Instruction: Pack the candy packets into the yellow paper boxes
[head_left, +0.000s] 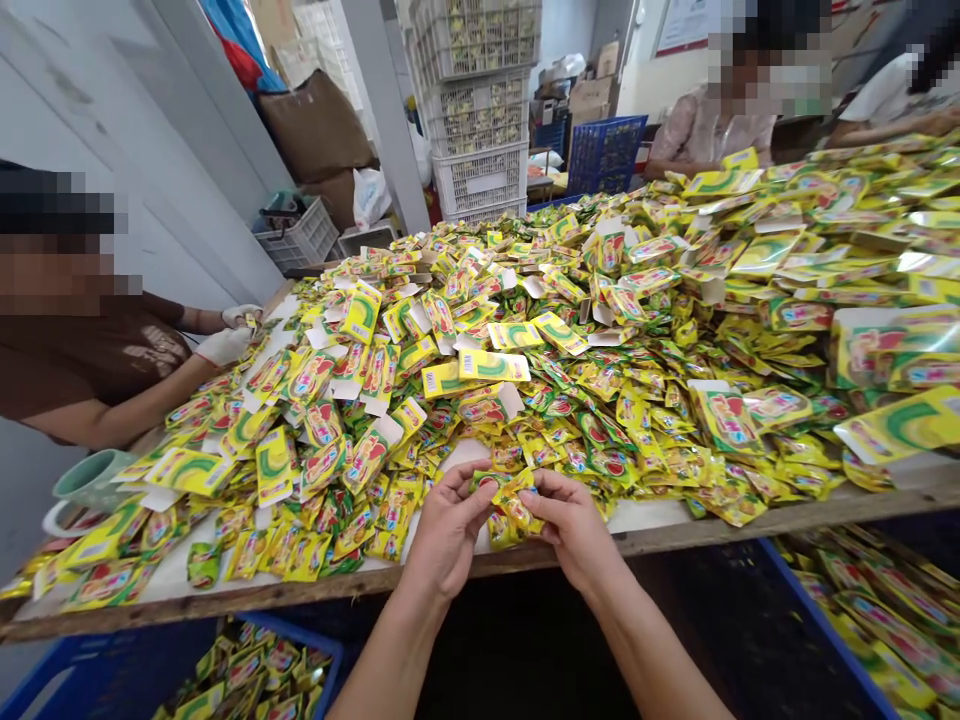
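Left hand (450, 522) and right hand (571, 522) pinch small sachets (511, 507) between them, near front edge of table (675, 534); neither nearer, long axis unclear.

Your left hand (448, 525) pinching, thumb (483, 497) toward curled fingers (461, 474); your right hand (568, 518) mirrors it just beside; bare forearms (394, 648) splay behind.

Stacked crates (480, 115), a table (247, 597) heaped with packets (615, 465) and co-workers (97, 370) around it mark this as a workshop.
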